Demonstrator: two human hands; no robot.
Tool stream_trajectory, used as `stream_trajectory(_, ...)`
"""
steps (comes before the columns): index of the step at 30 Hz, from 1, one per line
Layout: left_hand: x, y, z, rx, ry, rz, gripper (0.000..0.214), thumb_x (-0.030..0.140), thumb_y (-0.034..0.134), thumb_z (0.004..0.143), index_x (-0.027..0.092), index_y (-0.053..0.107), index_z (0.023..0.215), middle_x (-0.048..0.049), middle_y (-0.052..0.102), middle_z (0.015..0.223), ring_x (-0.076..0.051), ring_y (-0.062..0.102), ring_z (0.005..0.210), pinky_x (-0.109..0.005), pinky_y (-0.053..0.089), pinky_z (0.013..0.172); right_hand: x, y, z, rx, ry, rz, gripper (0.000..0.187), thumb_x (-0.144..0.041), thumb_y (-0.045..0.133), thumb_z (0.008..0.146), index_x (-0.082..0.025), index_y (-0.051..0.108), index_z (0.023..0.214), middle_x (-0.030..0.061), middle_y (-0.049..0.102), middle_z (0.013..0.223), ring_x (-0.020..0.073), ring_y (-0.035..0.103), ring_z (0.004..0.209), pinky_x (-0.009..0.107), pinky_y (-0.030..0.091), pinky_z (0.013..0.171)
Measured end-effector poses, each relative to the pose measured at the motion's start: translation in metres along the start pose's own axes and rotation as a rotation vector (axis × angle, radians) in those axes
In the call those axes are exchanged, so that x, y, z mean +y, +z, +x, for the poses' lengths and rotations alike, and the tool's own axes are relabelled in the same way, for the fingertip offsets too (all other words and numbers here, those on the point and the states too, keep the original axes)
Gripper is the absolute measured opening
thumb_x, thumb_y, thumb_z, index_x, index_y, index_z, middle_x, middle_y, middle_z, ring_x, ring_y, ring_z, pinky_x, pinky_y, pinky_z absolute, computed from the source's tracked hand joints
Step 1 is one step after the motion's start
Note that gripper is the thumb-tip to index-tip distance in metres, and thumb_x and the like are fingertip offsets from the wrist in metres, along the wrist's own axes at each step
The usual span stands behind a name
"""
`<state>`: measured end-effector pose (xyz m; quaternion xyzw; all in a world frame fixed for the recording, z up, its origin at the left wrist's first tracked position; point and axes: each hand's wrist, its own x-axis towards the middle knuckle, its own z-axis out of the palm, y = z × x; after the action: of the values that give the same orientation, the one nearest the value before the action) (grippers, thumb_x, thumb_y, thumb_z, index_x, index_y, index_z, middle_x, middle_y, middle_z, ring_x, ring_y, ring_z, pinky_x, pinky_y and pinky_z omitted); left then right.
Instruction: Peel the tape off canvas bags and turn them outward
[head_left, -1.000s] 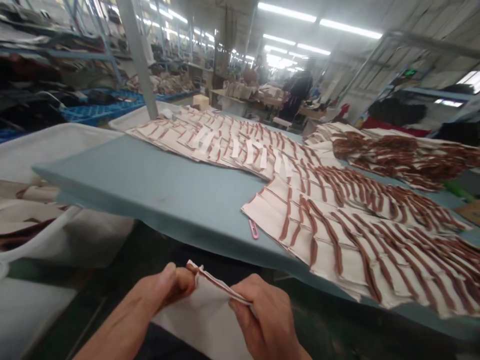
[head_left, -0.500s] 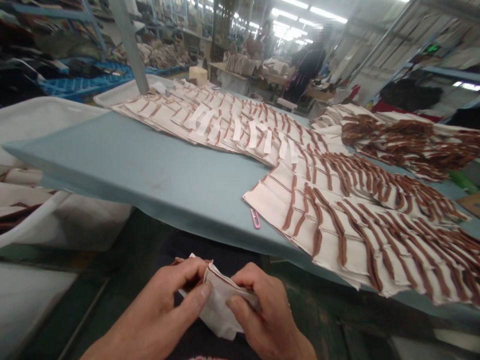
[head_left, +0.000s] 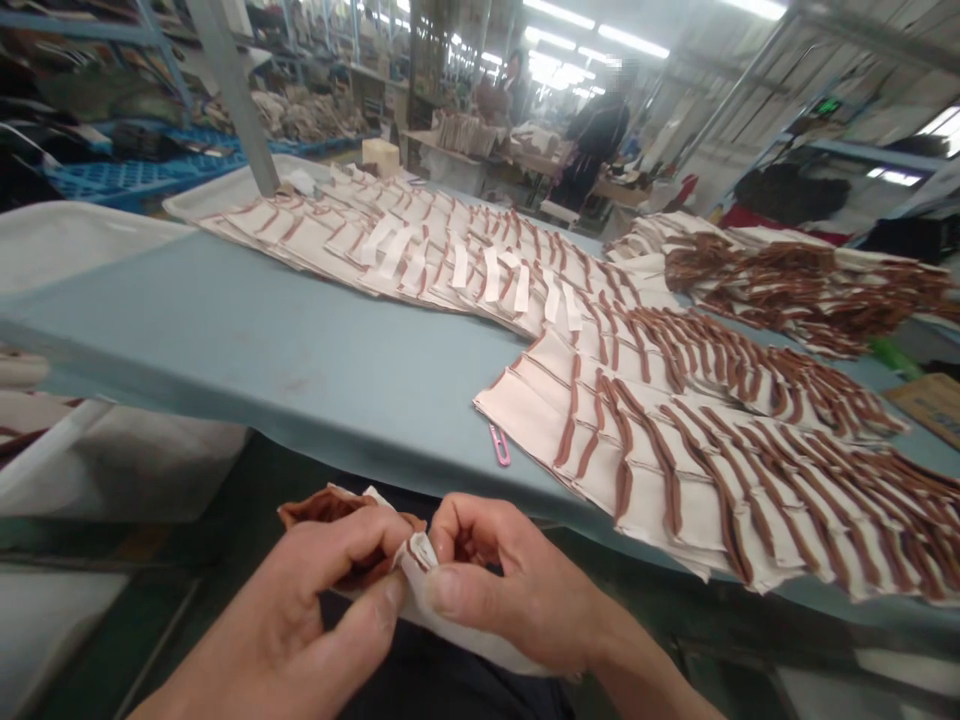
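Low in front of me, off the table's front edge, I hold a cream fabric piece with brown lining (head_left: 480, 640). My left hand (head_left: 330, 590) pinches its edge between thumb and fingers, and brown cloth bunches up behind those fingers. My right hand (head_left: 510, 580) grips the same edge close beside, thumb on top, with part of the cloth hanging under the palm. Beyond the hands, overlapping cream pieces with brown strips (head_left: 675, 440) lie in rows on the blue-green tabletop (head_left: 300, 350). A pink thread snipper or clip (head_left: 500, 445) lies by the nearest row's corner.
White paper slips (head_left: 491, 275) rest on the middle row. A heap of brown and cream pieces (head_left: 787, 280) sits at the back right. White plastic bins (head_left: 82, 240) stand at the left, near a slanted metal post (head_left: 236, 100). A person in dark clothes (head_left: 596, 140) stands far back.
My right hand has shifted left, closer to my left hand, and turned its grip on the fabric edge. More brown lining now shows behind my left hand. The view has moved slightly.
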<state>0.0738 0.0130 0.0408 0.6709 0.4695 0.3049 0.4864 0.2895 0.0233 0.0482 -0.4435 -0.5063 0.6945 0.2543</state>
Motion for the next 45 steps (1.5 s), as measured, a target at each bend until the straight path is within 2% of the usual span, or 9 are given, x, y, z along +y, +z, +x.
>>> stream_trajectory(4, -0.008, 0.001, 0.000, -0.007, -0.071, -0.050, 0.030, 0.041, 0.059, 0.099, 0.025, 0.076, 0.081, -0.0011, 0.078, 0.078, -0.023, 0.070, 0.076, -0.029, 0.054, 0.072, 0.015, 0.000, 0.007, -0.043, 0.004, 0.101, 0.072, -0.086, 0.088, 0.073, -0.024, 0.055, 0.084, -0.0096, 0.045, 0.068, 0.0100, 0.033, 0.063, 0.023, 0.027, 0.056)
stream_trajectory(8, -0.011, 0.006, -0.003, -0.039, -0.141, -0.106, 0.038, 0.050, 0.057, 0.102, 0.023, 0.074, 0.080, -0.0012, 0.075, 0.080, -0.022, 0.066, 0.078, -0.030, 0.052, 0.074, 0.031, 0.005, 0.010, -0.036, 0.005, 0.068, 0.073, -0.093, 0.077, 0.080, -0.024, 0.052, 0.080, -0.0086, 0.045, 0.067, 0.0102, 0.035, 0.062, 0.024, 0.027, 0.056)
stream_trajectory(15, -0.027, 0.012, -0.003, -0.040, -0.080, -0.108, 0.043, 0.051, 0.057, 0.108, 0.023, 0.077, 0.081, -0.0010, 0.075, 0.083, -0.021, 0.065, 0.077, -0.028, 0.051, 0.071, 0.038, 0.009, 0.000, 0.252, -0.292, -0.310, 0.035, -0.050, 0.070, 0.104, -0.022, 0.060, 0.083, -0.0051, 0.058, 0.070, 0.0115, 0.047, 0.061, 0.026, 0.035, 0.059)
stream_trajectory(20, -0.032, 0.012, -0.006, -0.035, -0.070, -0.093, 0.038, 0.045, 0.057, 0.108, 0.024, 0.079, 0.085, -0.0002, 0.076, 0.085, -0.020, 0.066, 0.078, -0.028, 0.050, 0.073, 0.030, 0.009, -0.008, 0.295, -0.469, -0.550, 0.020, -0.030, 0.063, 0.106, -0.023, 0.064, 0.088, -0.0031, 0.064, 0.074, 0.0118, 0.052, 0.061, 0.025, 0.038, 0.060)
stream_trajectory(24, -0.031, 0.014, -0.006, -0.022, -0.056, -0.116, 0.034, 0.048, 0.066, 0.103, 0.023, 0.078, 0.083, -0.0002, 0.072, 0.082, -0.019, 0.063, 0.077, -0.027, 0.049, 0.070, 0.030, 0.014, -0.009, 0.329, -0.448, -0.551, 0.015, -0.026, 0.062, 0.100, -0.023, 0.060, 0.086, -0.0042, 0.062, 0.071, 0.0112, 0.053, 0.058, 0.023, 0.038, 0.058)
stream_trajectory(32, -0.032, 0.017, 0.000, 0.023, -0.095, -0.206, 0.040, 0.048, 0.074, 0.093, 0.019, 0.071, 0.065, -0.0016, 0.065, 0.069, -0.017, 0.057, 0.067, -0.023, 0.048, 0.060, 0.041, 0.035, -0.008, 0.451, -0.265, -0.410, 0.019, -0.032, 0.058, 0.097, -0.025, 0.055, 0.080, -0.0064, 0.055, 0.061, 0.0106, 0.051, 0.051, 0.022, 0.033, 0.049)
stream_trajectory(38, -0.045, 0.022, -0.009, 0.023, -0.156, -0.440, 0.040, 0.049, 0.080, 0.095, 0.019, 0.073, 0.069, -0.0003, 0.067, 0.074, -0.014, 0.054, 0.064, -0.021, 0.045, 0.059, 0.056, 0.051, -0.008, 0.659, -0.400, -0.536, 0.018, -0.032, 0.060, 0.101, -0.023, 0.064, 0.086, -0.0023, 0.068, 0.065, 0.0124, 0.063, 0.050, 0.022, 0.040, 0.050)
stream_trajectory(42, -0.048, 0.024, -0.015, 0.027, -0.277, -0.515, 0.047, 0.057, 0.087, 0.091, 0.018, 0.072, 0.070, 0.0026, 0.060, 0.066, -0.012, 0.045, 0.061, -0.020, 0.042, 0.059, 0.064, 0.056, -0.009, 0.642, -0.433, -0.541, 0.014, -0.028, 0.062, 0.102, -0.021, 0.067, 0.090, -0.0006, 0.074, 0.067, 0.0130, 0.068, 0.051, 0.021, 0.045, 0.052)
stream_trajectory(45, -0.056, 0.020, -0.016, -0.023, -0.270, -0.488, 0.050, 0.063, 0.086, 0.093, 0.018, 0.075, 0.073, 0.0022, 0.060, 0.067, -0.012, 0.045, 0.061, -0.019, 0.042, 0.057, 0.068, 0.058, -0.009, 0.603, -0.426, -0.488, 0.013, -0.027, 0.063, 0.101, -0.021, 0.068, 0.091, 0.0000, 0.075, 0.068, 0.0134, 0.069, 0.053, 0.021, 0.046, 0.053)
